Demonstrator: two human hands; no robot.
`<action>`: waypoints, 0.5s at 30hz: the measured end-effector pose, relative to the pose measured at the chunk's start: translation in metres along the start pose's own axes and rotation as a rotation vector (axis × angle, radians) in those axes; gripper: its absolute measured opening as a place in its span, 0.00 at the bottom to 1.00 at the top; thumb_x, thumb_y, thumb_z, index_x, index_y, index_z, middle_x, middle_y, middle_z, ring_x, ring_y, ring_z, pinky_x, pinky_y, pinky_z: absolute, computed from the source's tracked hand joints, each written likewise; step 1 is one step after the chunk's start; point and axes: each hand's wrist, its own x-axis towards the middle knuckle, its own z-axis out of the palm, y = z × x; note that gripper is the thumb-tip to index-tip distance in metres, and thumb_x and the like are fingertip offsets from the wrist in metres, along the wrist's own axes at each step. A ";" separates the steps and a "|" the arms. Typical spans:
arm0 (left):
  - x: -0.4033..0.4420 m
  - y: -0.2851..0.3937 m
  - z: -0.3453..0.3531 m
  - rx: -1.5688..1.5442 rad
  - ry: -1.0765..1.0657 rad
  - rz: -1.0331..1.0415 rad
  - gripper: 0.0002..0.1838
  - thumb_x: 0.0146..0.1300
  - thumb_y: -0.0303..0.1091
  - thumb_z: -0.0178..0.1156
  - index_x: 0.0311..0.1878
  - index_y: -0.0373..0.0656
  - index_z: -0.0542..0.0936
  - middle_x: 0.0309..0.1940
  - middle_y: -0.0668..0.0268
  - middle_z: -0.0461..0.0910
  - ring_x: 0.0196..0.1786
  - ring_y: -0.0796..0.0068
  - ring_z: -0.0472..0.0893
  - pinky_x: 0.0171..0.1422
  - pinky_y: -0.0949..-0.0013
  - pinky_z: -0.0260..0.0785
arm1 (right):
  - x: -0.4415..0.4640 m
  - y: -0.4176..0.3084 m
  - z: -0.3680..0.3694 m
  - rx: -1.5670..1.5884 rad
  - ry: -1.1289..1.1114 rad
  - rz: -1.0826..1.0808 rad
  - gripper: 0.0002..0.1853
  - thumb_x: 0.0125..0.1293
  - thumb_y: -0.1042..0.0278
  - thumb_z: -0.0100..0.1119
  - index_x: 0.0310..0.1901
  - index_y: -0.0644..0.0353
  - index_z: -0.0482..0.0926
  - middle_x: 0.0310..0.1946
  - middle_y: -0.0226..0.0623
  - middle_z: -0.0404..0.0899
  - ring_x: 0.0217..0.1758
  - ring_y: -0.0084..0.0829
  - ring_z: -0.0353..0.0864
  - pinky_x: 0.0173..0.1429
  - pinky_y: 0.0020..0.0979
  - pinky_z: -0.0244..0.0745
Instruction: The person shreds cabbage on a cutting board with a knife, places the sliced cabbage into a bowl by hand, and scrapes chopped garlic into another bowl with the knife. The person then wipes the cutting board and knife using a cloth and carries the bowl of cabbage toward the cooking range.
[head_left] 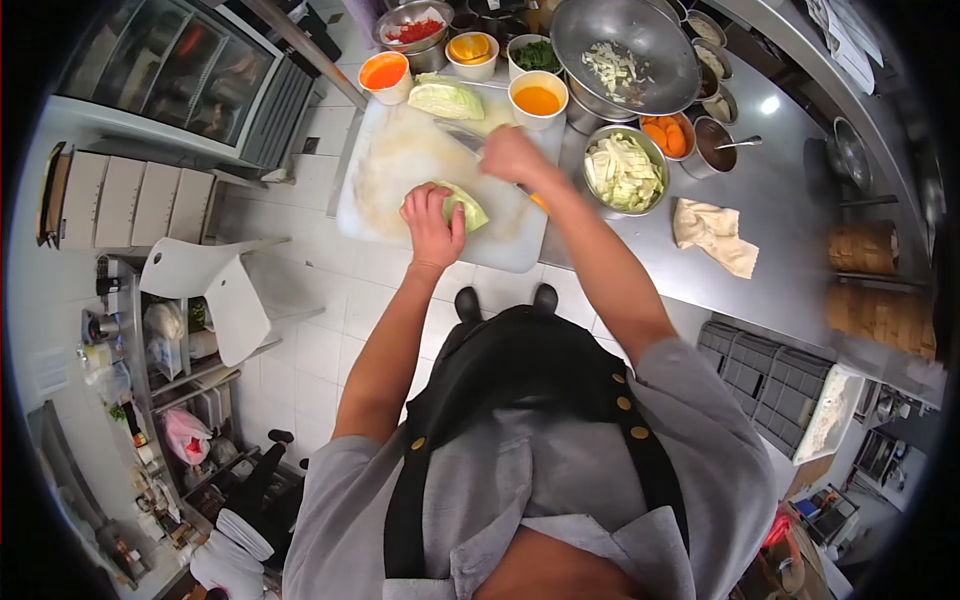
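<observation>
My left hand (pixel 436 226) presses down on a cabbage wedge (pixel 470 208) near the front of the white cutting board (pixel 390 190), fingers curled over it. My right hand (pixel 515 160) is closed round a knife (pixel 460 134), whose blade points up and left above the board; its handle is hidden in the fist. Under my right wrist an orange handle (pixel 539 202) shows, of a tool I cannot make out. Another cabbage piece (pixel 446 99) lies at the board's back edge. Right of the board stands a bowl of cut cabbage (pixel 624 172).
Behind the board stand tubs of orange sauce (pixel 385 72), yellow liquid (pixel 537 96) and chopped greens (pixel 537 56). A large metal bowl (pixel 672 70) sits at the back. A cloth (pixel 714 236) lies on the steel counter (pixel 650 255). A white chair (pixel 225 290) stands left; another person (pixel 235 550) is lower left.
</observation>
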 end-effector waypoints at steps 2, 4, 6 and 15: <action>0.000 -0.001 0.001 0.012 0.013 -0.001 0.16 0.59 0.37 0.59 0.48 0.43 0.73 0.49 0.55 0.71 0.56 0.52 0.68 0.59 0.51 0.55 | -0.039 0.057 -0.035 -0.011 0.311 0.011 0.12 0.48 0.65 0.67 0.28 0.67 0.84 0.31 0.50 0.84 0.34 0.43 0.85 0.38 0.39 0.80; 0.000 -0.001 0.002 0.018 0.006 -0.015 0.15 0.59 0.36 0.59 0.48 0.43 0.73 0.49 0.55 0.71 0.55 0.52 0.68 0.59 0.51 0.55 | -0.071 0.097 -0.072 0.402 0.275 0.279 0.11 0.48 0.66 0.69 0.25 0.66 0.83 0.26 0.48 0.83 0.30 0.43 0.84 0.37 0.39 0.79; 0.003 0.002 -0.001 0.020 -0.022 -0.032 0.15 0.59 0.34 0.57 0.49 0.42 0.74 0.49 0.53 0.72 0.55 0.51 0.69 0.58 0.52 0.57 | -0.083 0.113 -0.076 0.331 0.361 0.286 0.10 0.49 0.66 0.70 0.26 0.65 0.83 0.23 0.46 0.82 0.28 0.42 0.83 0.36 0.39 0.78; 0.005 -0.002 -0.001 0.008 0.014 -0.006 0.14 0.58 0.31 0.56 0.48 0.42 0.74 0.50 0.56 0.71 0.54 0.54 0.68 0.57 0.52 0.55 | -0.121 0.097 0.077 -0.258 0.197 0.100 0.41 0.48 0.80 0.60 0.68 0.63 0.60 0.53 0.60 0.74 0.59 0.54 0.73 0.60 0.44 0.71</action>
